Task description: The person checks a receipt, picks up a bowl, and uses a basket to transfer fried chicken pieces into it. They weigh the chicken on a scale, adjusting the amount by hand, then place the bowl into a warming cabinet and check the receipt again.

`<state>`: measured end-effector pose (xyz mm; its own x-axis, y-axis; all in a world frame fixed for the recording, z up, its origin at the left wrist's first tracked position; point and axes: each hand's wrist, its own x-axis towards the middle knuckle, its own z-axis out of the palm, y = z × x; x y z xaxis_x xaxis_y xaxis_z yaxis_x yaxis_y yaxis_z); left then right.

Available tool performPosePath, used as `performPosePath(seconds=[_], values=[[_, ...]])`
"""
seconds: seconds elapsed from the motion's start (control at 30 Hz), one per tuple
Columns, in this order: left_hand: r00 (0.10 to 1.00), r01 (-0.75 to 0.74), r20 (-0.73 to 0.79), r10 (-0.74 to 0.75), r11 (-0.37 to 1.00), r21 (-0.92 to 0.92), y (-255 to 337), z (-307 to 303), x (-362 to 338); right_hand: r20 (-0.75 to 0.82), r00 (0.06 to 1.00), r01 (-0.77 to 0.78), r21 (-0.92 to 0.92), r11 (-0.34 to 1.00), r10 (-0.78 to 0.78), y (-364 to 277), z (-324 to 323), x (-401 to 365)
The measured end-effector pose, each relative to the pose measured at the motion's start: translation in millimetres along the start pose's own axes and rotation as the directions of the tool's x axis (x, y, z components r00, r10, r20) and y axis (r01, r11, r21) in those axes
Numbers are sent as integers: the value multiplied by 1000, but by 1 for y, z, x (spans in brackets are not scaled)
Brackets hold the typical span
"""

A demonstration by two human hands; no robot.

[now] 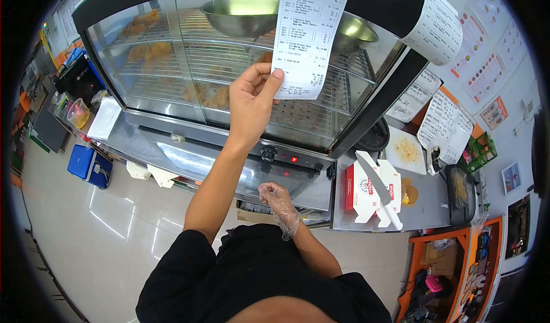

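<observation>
A long printed receipt [303,48] hangs down the front of the glass warming cabinet [229,129]. My bare left hand [255,97] pinches its lower left edge between thumb and fingers. Lower down, in front of the cabinet's control strip, my right hand [278,203] wears a clear plastic glove. Its fingers are curled in, and nothing shows between them. Behind the glass, pieces of fried food [150,51] lie on wire racks, and a metal bowl [240,16] stands on the upper level.
On the counter at right, a knife [379,188] lies across an opened red and white box [361,194]. Behind it is a stained cutting board [405,151]. Another receipt [435,28] hangs at the cabinet's right corner. A blue cooler box [90,165] sits at left.
</observation>
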<state>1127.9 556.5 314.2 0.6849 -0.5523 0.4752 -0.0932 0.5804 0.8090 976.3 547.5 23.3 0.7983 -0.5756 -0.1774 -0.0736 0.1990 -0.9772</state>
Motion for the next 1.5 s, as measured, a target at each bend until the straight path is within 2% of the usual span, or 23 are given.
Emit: performPosePath(seconds=[0.37,0.47,0.97,1.2,1.5], values=[[1000,-1,1,1,1000,13,-1,-1,2,7,996,-84,87,993,84,-15,3,-1],[1000,2,-11,-2,1000,22,-2,-1,4,12,998,-61,142,988,60,-20,5,-1],[1000,27,-13,-27,999,21,-4,-2,7,-10,995,-95,137,986,97,-17,5,5],[994,-108,-18,110,987,117,-23,-4,17,-23,995,-91,193,977,97,-13,4,7],[976,-197,-52,209,964,180,-29,1,25,-38,997,-64,115,991,69,-14,-1,11]])
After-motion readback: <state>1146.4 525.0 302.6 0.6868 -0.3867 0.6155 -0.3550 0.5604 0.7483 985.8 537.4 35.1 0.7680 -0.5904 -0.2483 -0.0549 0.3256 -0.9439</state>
